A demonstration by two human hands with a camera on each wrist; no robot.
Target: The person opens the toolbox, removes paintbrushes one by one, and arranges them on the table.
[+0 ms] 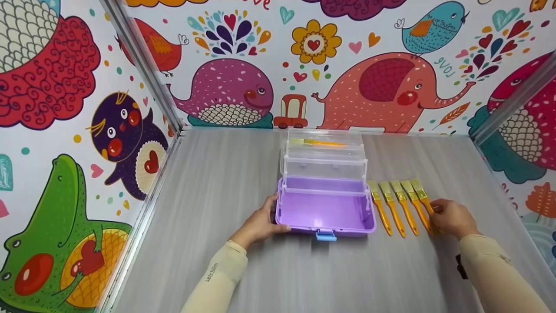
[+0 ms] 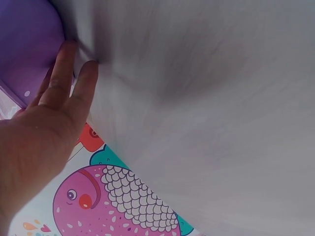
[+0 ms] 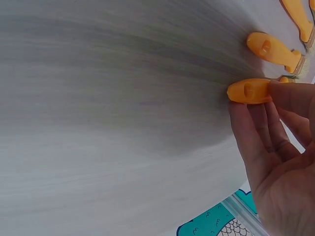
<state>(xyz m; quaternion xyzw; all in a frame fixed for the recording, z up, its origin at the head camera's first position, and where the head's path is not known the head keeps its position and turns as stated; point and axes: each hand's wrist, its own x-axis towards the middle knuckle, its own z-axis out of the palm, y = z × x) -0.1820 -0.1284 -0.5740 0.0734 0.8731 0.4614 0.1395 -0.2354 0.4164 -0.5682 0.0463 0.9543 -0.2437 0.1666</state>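
Observation:
A purple box (image 1: pixel 325 213) with raised clear tiered trays (image 1: pixel 325 167) stands on the grey table. My left hand (image 1: pixel 258 224) holds its front left corner, thumb at the front rim and fingers along the left side. In the left wrist view those fingers touch the purple wall (image 2: pixel 29 44). To the right of the box lie several paintbrushes (image 1: pixel 402 208) in a row, bristles away from me. My right hand (image 1: pixel 454 217) pinches the rightmost paintbrush (image 3: pixel 251 91) by its orange handle, between thumb and fingers. Another paintbrush (image 1: pixel 323 142) lies in the topmost clear tray.
A light blue latch (image 1: pixel 325 236) hangs at the box's front. Printed cartoon walls (image 1: pixel 373 95) close off the table at the back and both sides. A small dark object (image 1: pixel 461 266) shows beside the right forearm.

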